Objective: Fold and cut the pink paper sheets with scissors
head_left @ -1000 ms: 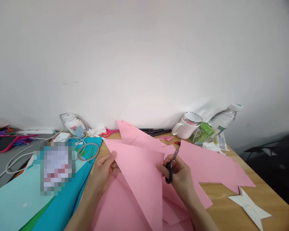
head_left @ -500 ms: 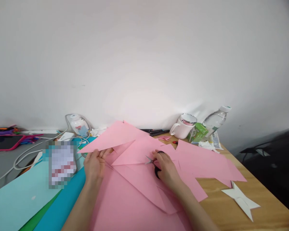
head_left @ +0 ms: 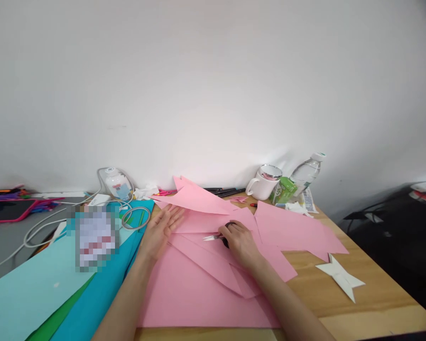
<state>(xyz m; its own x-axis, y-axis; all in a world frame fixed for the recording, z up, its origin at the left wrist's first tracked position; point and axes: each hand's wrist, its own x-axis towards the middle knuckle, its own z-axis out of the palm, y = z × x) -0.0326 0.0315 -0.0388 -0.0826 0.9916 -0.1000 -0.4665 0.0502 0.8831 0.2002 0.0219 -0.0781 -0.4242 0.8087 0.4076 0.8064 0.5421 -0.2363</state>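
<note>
My left hand (head_left: 162, 230) is palm up with its fingers stretched out, at the left edge of a raised flap of pink paper (head_left: 199, 201). The fingertips lie just below the flap; whether they touch it I cannot tell. In my right hand (head_left: 242, 241) are small scissors (head_left: 213, 237) with dark handles, their blades pointing left over the pink sheets. The blades look almost closed and have no paper between them. Under both hands a large pink sheet (head_left: 199, 303) lies flat, with folded and cut pink pieces on top.
Light blue paper (head_left: 24, 284) and a blurred-out phone-like object (head_left: 96, 239) lie left, beside cables. Behind stand a white bottle (head_left: 118, 184), a white mug (head_left: 264, 182), a green carton (head_left: 284, 190) and a water bottle (head_left: 307, 174). A folded white paper shape (head_left: 341, 277) lies right.
The pink flap has swung away from my left hand and tipped back to the right. My left hand has moved right with its fingers straighter. The scissors have shifted slightly left.
</note>
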